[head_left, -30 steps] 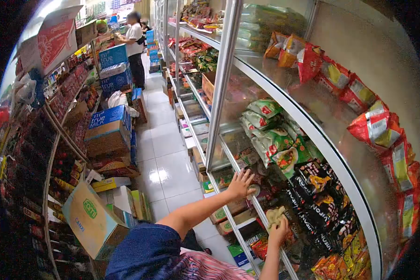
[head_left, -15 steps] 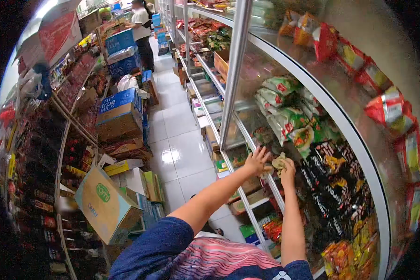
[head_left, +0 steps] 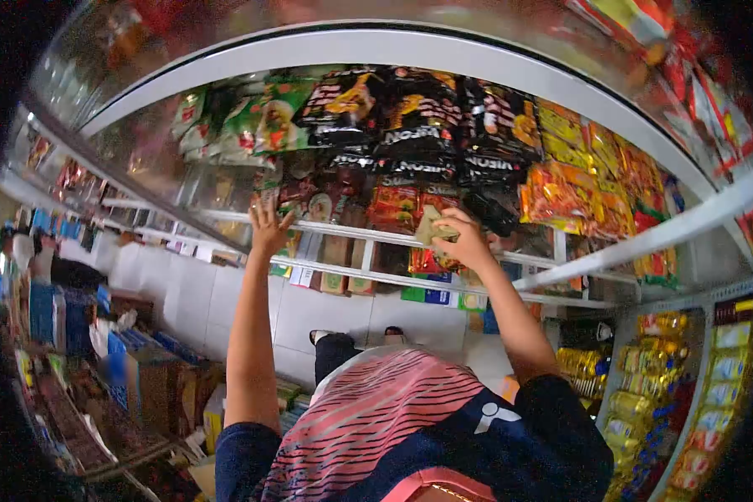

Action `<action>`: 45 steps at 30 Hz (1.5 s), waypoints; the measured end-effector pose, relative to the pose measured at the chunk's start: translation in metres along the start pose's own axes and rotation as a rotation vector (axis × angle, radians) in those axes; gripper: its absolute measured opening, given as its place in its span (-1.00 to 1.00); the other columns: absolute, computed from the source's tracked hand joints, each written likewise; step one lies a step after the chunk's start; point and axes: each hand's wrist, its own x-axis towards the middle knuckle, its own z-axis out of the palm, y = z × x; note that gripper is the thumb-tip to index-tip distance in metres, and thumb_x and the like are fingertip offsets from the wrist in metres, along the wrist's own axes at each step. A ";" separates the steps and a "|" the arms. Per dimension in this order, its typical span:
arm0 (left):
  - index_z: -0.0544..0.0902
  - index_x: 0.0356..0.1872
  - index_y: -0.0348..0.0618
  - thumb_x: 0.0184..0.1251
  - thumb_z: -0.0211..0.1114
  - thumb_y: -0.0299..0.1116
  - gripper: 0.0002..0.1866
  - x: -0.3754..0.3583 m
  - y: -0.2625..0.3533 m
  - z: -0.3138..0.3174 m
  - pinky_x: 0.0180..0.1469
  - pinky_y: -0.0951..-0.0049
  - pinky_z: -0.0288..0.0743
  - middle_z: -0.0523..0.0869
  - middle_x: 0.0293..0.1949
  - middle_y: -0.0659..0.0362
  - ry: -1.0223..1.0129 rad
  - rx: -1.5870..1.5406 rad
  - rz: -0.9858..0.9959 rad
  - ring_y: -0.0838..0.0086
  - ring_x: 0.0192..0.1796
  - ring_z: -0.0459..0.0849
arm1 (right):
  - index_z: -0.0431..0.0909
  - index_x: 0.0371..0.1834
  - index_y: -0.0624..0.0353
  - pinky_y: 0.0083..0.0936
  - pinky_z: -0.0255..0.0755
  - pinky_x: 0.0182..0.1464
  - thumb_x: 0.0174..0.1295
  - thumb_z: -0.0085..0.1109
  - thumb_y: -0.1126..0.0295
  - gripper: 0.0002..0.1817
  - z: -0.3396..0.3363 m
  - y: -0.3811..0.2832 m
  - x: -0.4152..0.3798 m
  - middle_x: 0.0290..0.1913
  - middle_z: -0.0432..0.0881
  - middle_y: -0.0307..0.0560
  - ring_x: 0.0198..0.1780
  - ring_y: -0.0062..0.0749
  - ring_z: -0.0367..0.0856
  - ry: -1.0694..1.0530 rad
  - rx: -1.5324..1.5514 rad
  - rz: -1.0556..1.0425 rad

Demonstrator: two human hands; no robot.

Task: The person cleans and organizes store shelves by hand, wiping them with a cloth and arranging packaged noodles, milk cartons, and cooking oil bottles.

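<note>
My right hand (head_left: 464, 238) grips a crumpled pale yellow-green cloth (head_left: 429, 226) at the front rail of a glass-fronted shelf. My left hand (head_left: 269, 226) is at the same metal rail (head_left: 343, 229), farther left, its fingers spread and holding nothing. Behind the hands, black noodle packets (head_left: 418, 121) marked VIFON are stacked in rows. Green and white packets (head_left: 280, 117) lie to their left, and orange and yellow packets (head_left: 565, 197) to their right. Red packets (head_left: 393, 205) sit low, close to the cloth.
A slanting metal post (head_left: 644, 243) crosses on the right. Bottles of yellow oil (head_left: 632, 406) fill a rack at the lower right. Cardboard boxes (head_left: 151, 376) are stacked at the left along a white tiled floor (head_left: 297, 314). Red packets (head_left: 711, 100) hang at the upper right.
My view has swung right to face the shelf squarely. My hands, close together before, are now wide apart along the rail; the cloth has stayed in my right hand.
</note>
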 end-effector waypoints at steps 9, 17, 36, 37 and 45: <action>0.31 0.11 0.40 0.20 -0.07 -0.30 -0.58 0.000 -0.002 0.002 0.16 -0.30 -0.29 -0.01 0.26 -0.18 -0.036 -0.090 -0.005 -0.24 0.28 -0.17 | 0.56 -0.23 0.11 -0.48 0.25 0.05 -0.14 0.26 0.38 -0.68 -0.045 0.014 -0.046 -0.03 0.44 -0.03 0.00 -0.26 0.42 0.150 -0.065 0.208; 0.08 0.26 0.01 0.20 -0.12 0.13 -0.34 0.003 0.011 0.005 0.25 0.06 -0.05 -0.05 0.30 -0.07 -0.216 0.041 -0.398 -0.10 0.30 -0.13 | 0.56 -0.21 0.10 -0.47 0.22 0.11 -0.11 0.24 0.37 -0.68 -0.011 0.011 -0.009 -0.01 0.44 -0.03 0.04 -0.26 0.39 0.004 -0.012 0.097; 0.08 0.27 0.07 0.10 -0.09 0.22 -0.26 0.025 0.063 -0.072 0.10 -0.10 0.16 -0.06 0.33 0.13 -0.148 -0.311 -0.793 0.18 0.36 -0.19 | 0.50 -0.27 0.30 -0.43 0.25 0.02 -0.15 0.21 0.51 -0.71 0.156 -0.066 0.143 -0.10 0.43 0.00 -0.04 -0.20 0.40 -0.314 0.155 -0.270; 0.06 0.27 0.08 0.12 -0.14 0.23 -0.27 0.024 0.062 -0.072 0.10 -0.09 0.16 -0.08 0.33 0.14 -0.161 -0.330 -0.789 0.19 0.36 -0.21 | 0.48 -0.27 0.34 -0.41 0.27 0.01 -0.14 0.21 0.48 -0.69 0.153 -0.073 0.141 -0.10 0.44 0.02 -0.05 -0.18 0.41 -0.285 0.142 -0.273; 0.12 0.25 0.00 0.17 -0.08 0.13 -0.33 -0.001 0.038 -0.048 0.19 0.07 0.10 -0.03 0.32 0.09 -0.045 -0.598 -0.608 0.17 0.35 -0.14 | 0.47 -0.23 0.18 -0.35 0.23 0.04 -0.24 0.24 0.55 -0.61 0.144 -0.082 0.086 -0.06 0.40 0.04 0.00 -0.10 0.35 -0.270 0.013 -0.342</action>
